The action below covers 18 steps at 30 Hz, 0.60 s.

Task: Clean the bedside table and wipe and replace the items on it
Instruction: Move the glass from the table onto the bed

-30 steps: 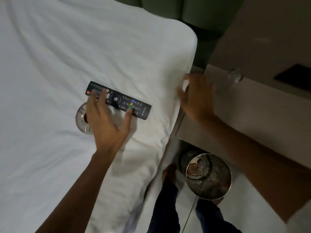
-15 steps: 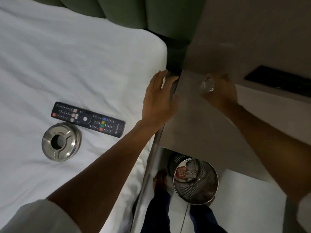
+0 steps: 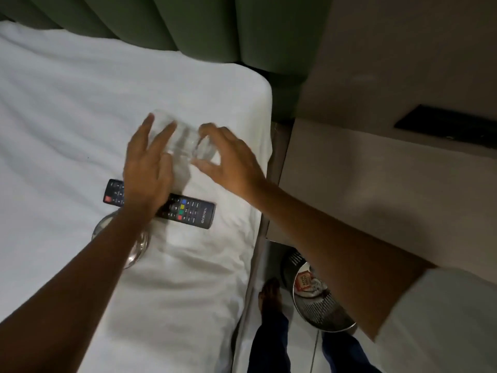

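Observation:
A clear drinking glass (image 3: 183, 138) hangs tilted over the white bed (image 3: 67, 117), blurred by motion. My right hand (image 3: 228, 162) is shut on its base end. My left hand (image 3: 148, 170) is spread flat beside it, fingertips at the glass's rim end. Under my left hand lies a black remote control (image 3: 193, 214) on the sheet. A round metal ashtray (image 3: 137, 249) sits just below the remote, mostly hidden by my left forearm. The beige bedside table (image 3: 363, 197) stands to the right of the bed with nothing showing on its top.
A green padded headboard (image 3: 188, 22) runs along the top. A metal mesh waste bin (image 3: 322, 313) with rubbish stands on the floor under the table's front edge, beside my bare foot (image 3: 270, 294). A black wall panel (image 3: 446, 127) sits above the table.
My right hand has carried the glass from the bedside table leftward over the bed. My left hand left the table's edge and came back above the remote, beside the glass.

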Each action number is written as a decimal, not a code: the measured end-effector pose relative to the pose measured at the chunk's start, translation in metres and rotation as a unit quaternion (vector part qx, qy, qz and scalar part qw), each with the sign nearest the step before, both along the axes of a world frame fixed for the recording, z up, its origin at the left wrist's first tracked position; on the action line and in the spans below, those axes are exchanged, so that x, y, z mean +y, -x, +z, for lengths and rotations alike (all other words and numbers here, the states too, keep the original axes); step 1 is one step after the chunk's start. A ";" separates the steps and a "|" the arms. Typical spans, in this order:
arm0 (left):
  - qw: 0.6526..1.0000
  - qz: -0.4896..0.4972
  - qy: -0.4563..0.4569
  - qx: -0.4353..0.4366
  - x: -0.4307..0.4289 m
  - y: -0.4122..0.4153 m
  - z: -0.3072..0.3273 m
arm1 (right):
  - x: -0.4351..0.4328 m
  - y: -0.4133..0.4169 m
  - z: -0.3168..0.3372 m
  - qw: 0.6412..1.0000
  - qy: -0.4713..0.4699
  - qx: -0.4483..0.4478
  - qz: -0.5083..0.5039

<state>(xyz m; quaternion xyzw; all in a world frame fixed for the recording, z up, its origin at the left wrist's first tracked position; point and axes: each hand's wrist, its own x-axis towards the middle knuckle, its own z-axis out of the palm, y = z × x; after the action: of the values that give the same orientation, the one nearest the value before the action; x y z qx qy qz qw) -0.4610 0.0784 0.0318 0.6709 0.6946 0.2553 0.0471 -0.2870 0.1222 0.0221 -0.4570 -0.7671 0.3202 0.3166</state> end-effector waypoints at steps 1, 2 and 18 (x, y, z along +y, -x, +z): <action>1.000 -0.013 0.016 0.018 -0.010 0.012 -0.001 | -0.004 0.008 -0.002 0.999 -0.025 -0.040 0.019; 0.998 -0.025 0.027 0.041 -0.017 0.020 -0.002 | -0.007 0.013 -0.005 0.996 -0.046 -0.072 0.024; 0.971 -0.208 0.090 0.076 -0.074 -0.265 -0.069 | -0.144 -0.301 -0.102 0.930 0.113 -0.263 -0.232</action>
<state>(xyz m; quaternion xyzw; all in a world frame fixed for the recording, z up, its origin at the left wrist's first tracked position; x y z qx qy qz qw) -0.1963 0.0043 -0.0374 0.8114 0.5612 0.1240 0.1065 0.0140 -0.0216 -0.0800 -0.7228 -0.6542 0.1909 0.1148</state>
